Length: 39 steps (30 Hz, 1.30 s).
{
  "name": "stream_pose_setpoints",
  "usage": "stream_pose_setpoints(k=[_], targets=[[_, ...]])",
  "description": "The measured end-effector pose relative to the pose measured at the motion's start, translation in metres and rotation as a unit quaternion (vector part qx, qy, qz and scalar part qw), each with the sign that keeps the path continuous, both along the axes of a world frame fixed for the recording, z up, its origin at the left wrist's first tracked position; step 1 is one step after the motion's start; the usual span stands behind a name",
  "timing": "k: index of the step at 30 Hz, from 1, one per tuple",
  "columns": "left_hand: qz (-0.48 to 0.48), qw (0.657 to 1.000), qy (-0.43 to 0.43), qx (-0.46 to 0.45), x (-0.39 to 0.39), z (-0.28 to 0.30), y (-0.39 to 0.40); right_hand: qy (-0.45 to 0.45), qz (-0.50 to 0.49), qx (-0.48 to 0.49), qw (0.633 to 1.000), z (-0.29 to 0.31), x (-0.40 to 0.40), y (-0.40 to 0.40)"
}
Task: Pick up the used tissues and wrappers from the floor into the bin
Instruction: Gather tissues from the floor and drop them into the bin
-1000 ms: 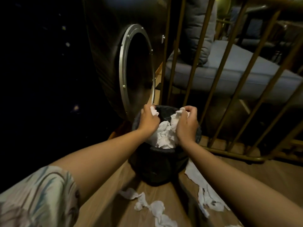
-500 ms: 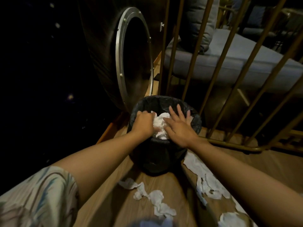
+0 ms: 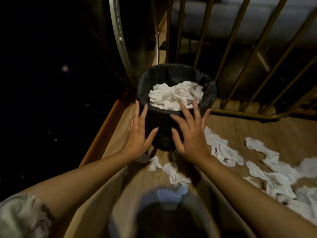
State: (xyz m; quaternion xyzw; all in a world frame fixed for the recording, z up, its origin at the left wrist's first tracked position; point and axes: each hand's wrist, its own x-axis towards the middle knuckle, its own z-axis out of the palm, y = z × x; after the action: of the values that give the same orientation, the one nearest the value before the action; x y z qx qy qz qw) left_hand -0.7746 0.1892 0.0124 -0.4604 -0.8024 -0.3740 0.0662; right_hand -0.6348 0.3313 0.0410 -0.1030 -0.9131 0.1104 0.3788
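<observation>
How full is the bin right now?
Nearly full: white tissues are heaped close under the rim of the bin. How deep the pile goes cannot be told.

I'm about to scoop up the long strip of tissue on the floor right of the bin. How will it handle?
The tissue strip looks thin and crumpled, so it is probably very light and floppy. It trails across the floor in a ragged line, so it may droop, tear or shed pieces when lifted.
</observation>
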Motion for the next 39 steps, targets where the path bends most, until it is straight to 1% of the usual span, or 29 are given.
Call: stream_pose_setpoints(k=[1, 3, 5, 6, 8, 9, 11, 14, 16, 18, 21, 23, 25, 27, 29, 31, 32, 34, 35, 37, 38, 39], targets=[[-0.006, 1.0, -0.008, -0.016, 0.0, -0.015, -0.009, -0.005, 0.012, -0.008, 1.0, -0.017, 0.009, -0.011], [-0.018, 0.998, -0.039, -0.051, 0.0, -0.042, -0.027, -0.05, 0.025, -0.037, 0.998, -0.054, 0.026, -0.031], [-0.059, 0.992, -0.058, -0.098, -0.002, -0.066, -0.042, -0.144, 0.032, -0.104, 0.984, -0.088, 0.042, -0.045], [-0.076, 0.986, -0.068, -0.132, -0.001, -0.077, -0.048, -0.213, 0.025, -0.152, 0.965, -0.1, 0.051, -0.051], [-0.073, 0.969, -0.093, -0.218, 0.005, -0.093, -0.054, -0.341, -0.003, -0.226, 0.913, -0.123, 0.066, -0.061], [-0.059, 0.958, -0.106, -0.261, 0.009, -0.101, -0.055, -0.377, -0.013, -0.247, 0.893, -0.131, 0.073, -0.065], [-0.041, 0.936, -0.143, -0.32, 0.017, -0.111, -0.053, -0.4, -0.028, -0.25, 0.881, -0.139, 0.081, -0.07], [-0.049, 0.921, -0.204, -0.328, 0.029, -0.118, -0.043, -0.435, -0.013, -0.216, 0.874, -0.148, 0.085, -0.077], [-0.067, 0.928, -0.21, -0.301, 0.036, -0.122, -0.04, -0.411, 0.009, -0.17, 0.896, -0.152, 0.09, -0.086], [-0.095, 0.937, -0.195, -0.275, 0.039, -0.128, -0.038, -0.402, 0.012, -0.129, 0.906, -0.161, 0.098, -0.094], [-0.157, 0.948, -0.162, -0.226, 0.042, -0.135, -0.043, -0.372, 0.027, -0.12, 0.92, -0.17, 0.104, -0.096], [-0.173, 0.958, -0.137, -0.183, 0.041, -0.142, -0.049, -0.328, 0.014, -0.114, 0.938, -0.172, 0.105, -0.089], [-0.16, 0.965, -0.134, -0.158, 0.041, -0.14, -0.05, -0.275, 0.02, -0.143, 0.95, -0.172, 0.103, -0.076], [-0.134, 0.971, -0.151, -0.125, 0.043, -0.133, -0.042, -0.271, 0.021, -0.195, 0.943, -0.166, 0.097, -0.06], [-0.095, 0.974, -0.193, -0.077, 0.045, -0.121, -0.031, -0.259, 0.0, -0.228, 0.938, -0.161, 0.088, -0.047], [-0.064, 0.967, -0.244, -0.023, 0.047, -0.101, -0.017, -0.191, -0.034, -0.24, 0.951, -0.144, 0.075, -0.037], [-0.053, 0.962, -0.267, 0.011, 0.049, -0.09, -0.009, -0.147, -0.034, -0.244, 0.958, -0.133, 0.069, -0.033], [-0.024, 0.951, -0.296, 0.086, 0.054, -0.066, 0.006, -0.057, -0.013, -0.206, 0.977, -0.107, 0.058, -0.026], [-0.009, 0.948, -0.294, 0.12, 0.056, -0.052, 0.015, -0.018, -0.009, -0.194, 0.981, -0.093, 0.052, -0.021], [0.004, 0.949, -0.269, 0.165, 0.057, -0.024, 0.032, 0.049, -0.005, -0.261, 0.964, -0.062, 0.039, -0.013], [0.002, 0.951, -0.251, 0.181, 0.056, -0.009, 0.039, 0.081, 0.003, -0.276, 0.958, -0.05, 0.033, -0.009], [-0.004, 0.953, -0.231, 0.196, 0.054, 0.005, 0.044, 0.104, 0.012, -0.269, 0.957, -0.04, 0.028, -0.006]])
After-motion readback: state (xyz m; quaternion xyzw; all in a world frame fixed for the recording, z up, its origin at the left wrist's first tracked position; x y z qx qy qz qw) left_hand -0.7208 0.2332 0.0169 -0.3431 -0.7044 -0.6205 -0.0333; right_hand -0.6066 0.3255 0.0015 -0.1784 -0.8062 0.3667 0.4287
